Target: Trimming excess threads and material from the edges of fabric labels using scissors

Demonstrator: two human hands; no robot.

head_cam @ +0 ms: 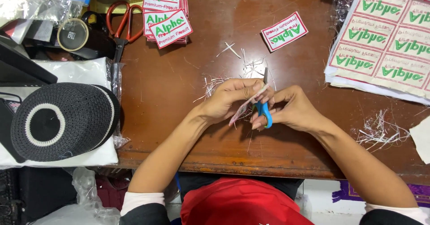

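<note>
Blue-handled scissors (264, 100) gripped in right hand (291, 111), embroidered patch (245, 107) pinched by left hand (228, 99), between both hands.

Blue-handled scissors (265, 105) gripped in the right hand (291, 109), an embroidered patch (244, 108) pinched by the left hand (228, 100), thread trimmings (215, 84) scattered on the brown surface (179, 117), a patch stack (165, 17) and a crocheted cap (62, 120) laid leftward.
</note>
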